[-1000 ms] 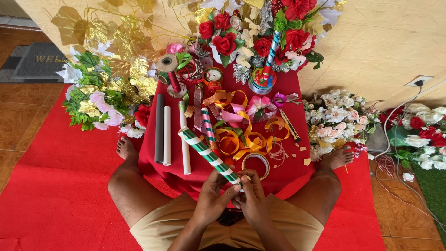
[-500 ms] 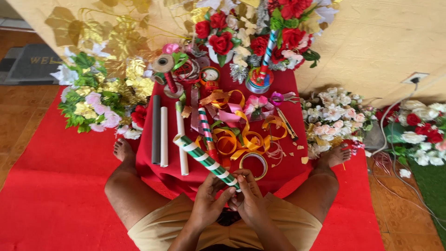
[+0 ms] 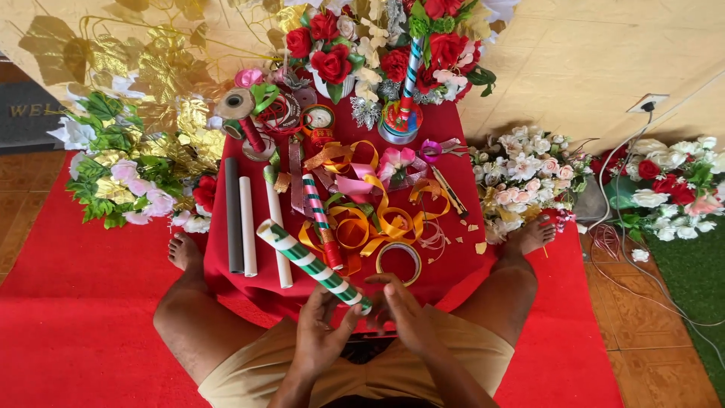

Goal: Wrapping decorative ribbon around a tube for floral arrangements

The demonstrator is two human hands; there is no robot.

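Held at its near end between both hands: a green-and-white striped tube (image 3: 311, 263), slanting up and away to the left of the left hand (image 3: 321, 340), open far end raised above the red cloth (image 3: 453, 136). Left hand wrapped under and around the near end, fingers closed on it; right hand (image 3: 408, 317) just beside, fingertips pinched at the tube's tip, though whether on ribbon or on the tube itself cannot be told. Probably light and stiff, a hollow roll, smooth under its ribbon wrap and so likely to slip or spin in a loose grip; best taken near the middle or at the wrapped end, without crushing the open mouth. Just beyond the right hand, a clear tape roll (image 3: 399, 261) flat on the cloth, and beyond that a tangle of orange ribbon (image 3: 370, 219). Ahead of the left hand, a second striped tube (image 3: 321, 223), then plain white tubes (image 3: 247, 227) and a grey tube (image 3: 233, 219) lying side by side. Farther off, red roses (image 3: 332, 64).
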